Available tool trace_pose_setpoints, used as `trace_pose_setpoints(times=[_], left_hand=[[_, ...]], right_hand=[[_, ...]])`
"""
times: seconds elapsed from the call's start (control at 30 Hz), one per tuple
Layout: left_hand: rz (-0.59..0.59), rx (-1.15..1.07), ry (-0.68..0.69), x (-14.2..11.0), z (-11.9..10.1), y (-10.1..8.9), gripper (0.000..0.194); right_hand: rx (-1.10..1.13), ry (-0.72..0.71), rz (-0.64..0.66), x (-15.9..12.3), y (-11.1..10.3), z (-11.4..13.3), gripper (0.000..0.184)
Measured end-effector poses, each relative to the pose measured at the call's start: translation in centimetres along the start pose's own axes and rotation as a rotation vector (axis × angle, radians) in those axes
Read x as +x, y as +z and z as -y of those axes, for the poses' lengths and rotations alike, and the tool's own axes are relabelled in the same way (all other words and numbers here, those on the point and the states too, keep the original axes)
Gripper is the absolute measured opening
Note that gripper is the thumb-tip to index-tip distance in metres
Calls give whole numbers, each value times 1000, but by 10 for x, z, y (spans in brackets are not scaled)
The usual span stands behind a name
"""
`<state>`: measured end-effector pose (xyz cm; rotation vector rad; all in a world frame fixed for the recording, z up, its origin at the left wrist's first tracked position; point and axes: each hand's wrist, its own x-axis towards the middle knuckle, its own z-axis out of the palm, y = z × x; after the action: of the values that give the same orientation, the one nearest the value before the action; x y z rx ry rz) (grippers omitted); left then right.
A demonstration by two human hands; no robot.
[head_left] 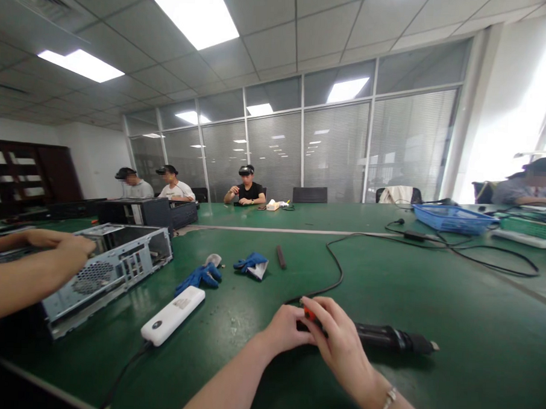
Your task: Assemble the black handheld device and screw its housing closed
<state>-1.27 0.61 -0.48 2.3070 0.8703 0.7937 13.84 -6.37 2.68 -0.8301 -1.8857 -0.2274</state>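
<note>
Maybe the job is only partway done, since both hands are busy at one end of the black tool. That tool lies on its side, low over the green counter. The right hand is narrow, its fingers bent around a small red part. The left hand is curled close to it, but I can't tell what it grips. What is left to do doesn't show. Fingers hide most of the red part and the tool's near end. A black cord goes behind the hands, so its end is hidden.
</note>
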Motion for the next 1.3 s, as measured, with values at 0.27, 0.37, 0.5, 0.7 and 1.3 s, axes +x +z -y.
trace_pose_setpoints(times=[0.27,0.37,0.5,0.7,1.3], left_hand=[[2,32,-63,0,-9,-3,18],[16,24,-86,0,-15,-5,21],[10,29,-93,0,-19,-7,23],[17,27,-57,0,-17,-6,18],[8,86,-19,3,0,-1,12]], right_hand=[[-5,-17,32,-3,3,-1,48],[-11,-1,16,-4,3,-3,45],[30,-42,52,-2,1,0,49],[-10,-37,10,-3,2,-1,46],[66,-75,31,2,0,-2,59]])
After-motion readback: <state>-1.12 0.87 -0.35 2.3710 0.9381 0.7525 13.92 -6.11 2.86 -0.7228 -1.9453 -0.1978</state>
